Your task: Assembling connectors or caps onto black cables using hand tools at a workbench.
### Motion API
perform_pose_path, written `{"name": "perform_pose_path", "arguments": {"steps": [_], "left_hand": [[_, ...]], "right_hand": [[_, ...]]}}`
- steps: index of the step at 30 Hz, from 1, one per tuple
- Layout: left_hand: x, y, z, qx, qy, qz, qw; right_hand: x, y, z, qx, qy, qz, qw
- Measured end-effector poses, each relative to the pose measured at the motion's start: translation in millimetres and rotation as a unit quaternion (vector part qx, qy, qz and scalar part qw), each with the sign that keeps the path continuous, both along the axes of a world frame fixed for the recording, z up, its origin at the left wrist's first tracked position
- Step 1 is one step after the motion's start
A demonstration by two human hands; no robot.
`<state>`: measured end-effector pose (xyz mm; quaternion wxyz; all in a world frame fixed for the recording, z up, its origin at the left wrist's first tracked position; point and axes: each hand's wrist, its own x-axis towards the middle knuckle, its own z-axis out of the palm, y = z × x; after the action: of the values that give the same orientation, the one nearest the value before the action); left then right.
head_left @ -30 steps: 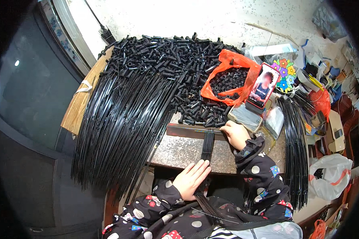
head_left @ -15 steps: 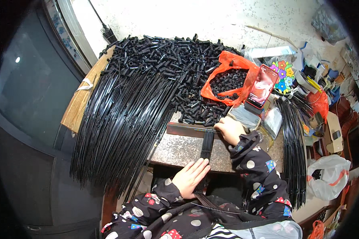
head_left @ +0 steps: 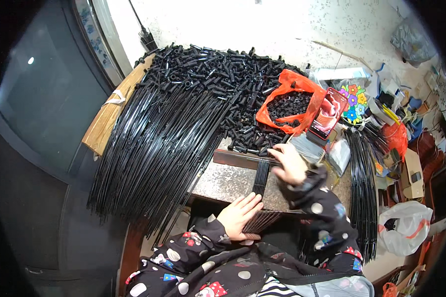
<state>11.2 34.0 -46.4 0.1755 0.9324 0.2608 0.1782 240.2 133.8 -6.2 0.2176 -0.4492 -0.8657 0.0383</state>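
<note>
Head view: the left hand (head_left: 239, 217), fingers straight, rests across black rods (head_left: 261, 178) already aligned at a brown bar (head_left: 235, 158), centre frame; the blurred right hand (head_left: 290, 164) is half-curled, hold unclear. Left, spare rods (head_left: 153, 143) and, upper centre, fittings (head_left: 208, 74) lie loose.

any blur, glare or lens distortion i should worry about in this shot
Head view: the right hand and its sleeve are smeared, probably motion blur, while the left hand looks sharper; head view: a bright glare spot sits on the dark door, and highlights streak the long black rods; head view: fisheye bending shows toward the rim, with black corners.
</note>
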Motion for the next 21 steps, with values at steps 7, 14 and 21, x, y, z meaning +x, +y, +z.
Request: {"name": "perform_pose_path", "arguments": {"steps": [7,14,21], "left_hand": [[-5.5,-5.8,8.7,0.016,0.005,-0.011,1.000],[6.9,-18.4,45.7,0.146,0.056,0.002,0.988],[10.0,-10.0,75.4,-0.066,-0.160,-0.134,0.976]], "right_hand": [[-58.8,-141.4,71.7,-0.452,0.405,0.296,0.737],[-42.1,-215.9,126.1,-0.176,0.500,0.172,0.830],[5.5,-236.7,184.3,-0.033,0.538,0.411,0.735]]}}
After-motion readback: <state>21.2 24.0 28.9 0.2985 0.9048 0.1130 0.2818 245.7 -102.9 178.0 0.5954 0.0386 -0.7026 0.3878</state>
